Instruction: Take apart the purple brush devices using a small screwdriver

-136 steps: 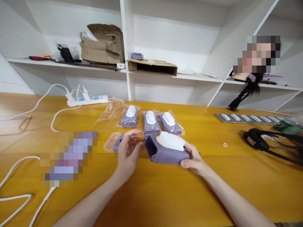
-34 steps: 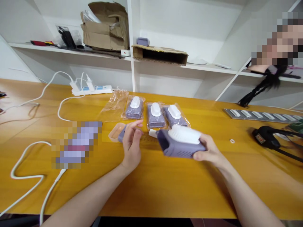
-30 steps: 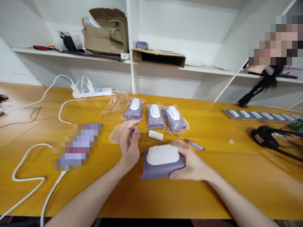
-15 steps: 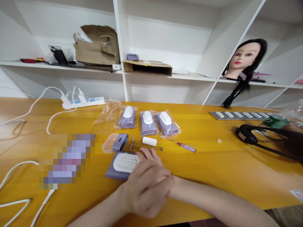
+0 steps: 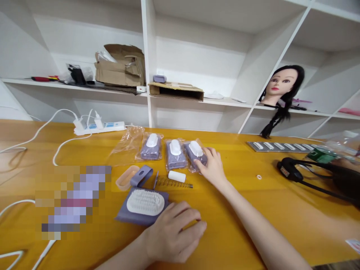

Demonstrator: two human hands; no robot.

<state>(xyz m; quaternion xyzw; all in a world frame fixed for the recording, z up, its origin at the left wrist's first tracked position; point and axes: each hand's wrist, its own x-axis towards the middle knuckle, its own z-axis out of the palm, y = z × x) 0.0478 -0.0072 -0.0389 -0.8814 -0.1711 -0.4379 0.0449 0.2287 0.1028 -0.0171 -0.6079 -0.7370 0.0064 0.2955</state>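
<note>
My left hand [image 5: 177, 232] hid the right end of the purple case [image 5: 120, 215] at the lower middle of the frame, and my right hand [image 5: 212, 167] covered the right side of a bagged case [image 5: 195, 154] near the centre. Coarse blocks blurred a purplish thing [image 5: 75, 202] at lower left, while the right edge cut off some black strapped gear [image 5: 284, 170] and a sticker [image 5: 353, 245] too small to read.

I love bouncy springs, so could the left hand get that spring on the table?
Probably yes. The spring lies just beyond the left hand, with bare table between them, and nothing seems to cover it.
</note>
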